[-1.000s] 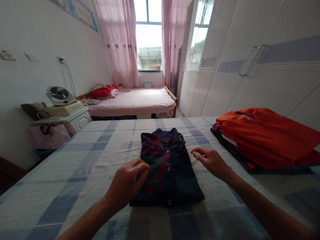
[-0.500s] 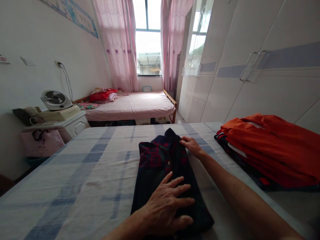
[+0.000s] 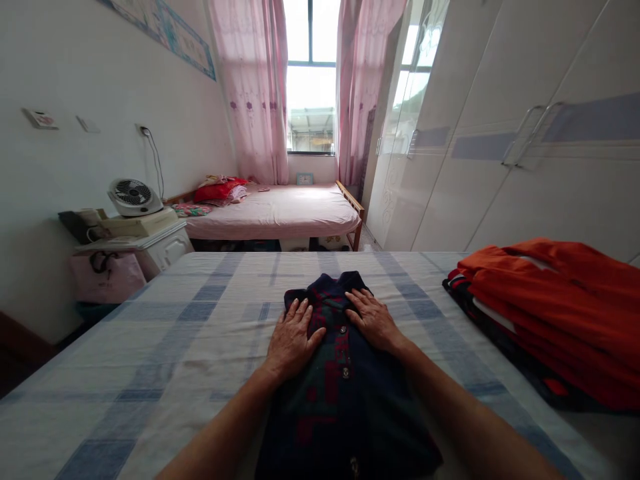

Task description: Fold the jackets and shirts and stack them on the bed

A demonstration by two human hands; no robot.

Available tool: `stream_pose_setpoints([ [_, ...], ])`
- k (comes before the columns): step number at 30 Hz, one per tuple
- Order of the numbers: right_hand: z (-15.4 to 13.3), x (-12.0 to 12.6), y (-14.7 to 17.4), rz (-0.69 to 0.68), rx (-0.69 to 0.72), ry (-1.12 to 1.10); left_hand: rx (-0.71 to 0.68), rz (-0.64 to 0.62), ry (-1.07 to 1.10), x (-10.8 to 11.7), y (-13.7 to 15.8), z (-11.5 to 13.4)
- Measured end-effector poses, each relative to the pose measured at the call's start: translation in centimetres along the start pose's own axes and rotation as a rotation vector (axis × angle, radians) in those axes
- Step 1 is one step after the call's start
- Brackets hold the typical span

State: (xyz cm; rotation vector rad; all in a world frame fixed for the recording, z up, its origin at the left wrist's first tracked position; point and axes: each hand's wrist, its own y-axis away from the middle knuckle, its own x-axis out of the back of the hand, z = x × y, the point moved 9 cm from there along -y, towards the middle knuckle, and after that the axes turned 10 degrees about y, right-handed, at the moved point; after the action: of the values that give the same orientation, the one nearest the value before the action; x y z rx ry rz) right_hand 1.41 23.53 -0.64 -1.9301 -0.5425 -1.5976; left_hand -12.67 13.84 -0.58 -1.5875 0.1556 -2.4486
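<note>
A dark navy shirt (image 3: 345,400) with red and green patterning and a buttoned front lies folded on the bed, its collar pointing away from me. My left hand (image 3: 295,337) rests flat on the shirt's upper left, just below the collar, fingers stretched out. On the upper right, my right hand (image 3: 373,320) lies flat too, its fingertips near the collar. Neither hand grips the cloth. Part of the shirt's sides is hidden under my hands and forearms.
Under the shirt spreads a blue-and-white checked bedsheet (image 3: 175,373). A pile of orange clothes (image 3: 555,313) over darker ones sits to the right. Beyond are a pink bed (image 3: 290,213), a fan (image 3: 134,196) on a side cabinet, and a white wardrobe (image 3: 480,93).
My left hand has moved up the shirt to below its collar. My right hand has released the collar edge and flattened onto the shirt. More of the patterned front now shows.
</note>
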Motion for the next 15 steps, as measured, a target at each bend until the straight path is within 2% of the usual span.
stream_pose_setpoints([
  [3,0.6,-0.2,-0.3,0.029,-0.019,-0.028,-0.008,0.026,0.009,0.0,0.2,0.1],
  [9,0.5,1.2,0.7,0.045,-0.069,-0.14,-0.035,0.057,0.126,0.1,0.1,-0.4],
  [12,2.1,2.6,3.2,0.073,-0.221,-0.252,0.013,0.091,0.282,0.5,0.8,-1.2],
  [15,3.5,4.2,7.7,0.099,-0.327,-0.4,0.142,0.074,0.479,1.1,3.0,-2.1],
])
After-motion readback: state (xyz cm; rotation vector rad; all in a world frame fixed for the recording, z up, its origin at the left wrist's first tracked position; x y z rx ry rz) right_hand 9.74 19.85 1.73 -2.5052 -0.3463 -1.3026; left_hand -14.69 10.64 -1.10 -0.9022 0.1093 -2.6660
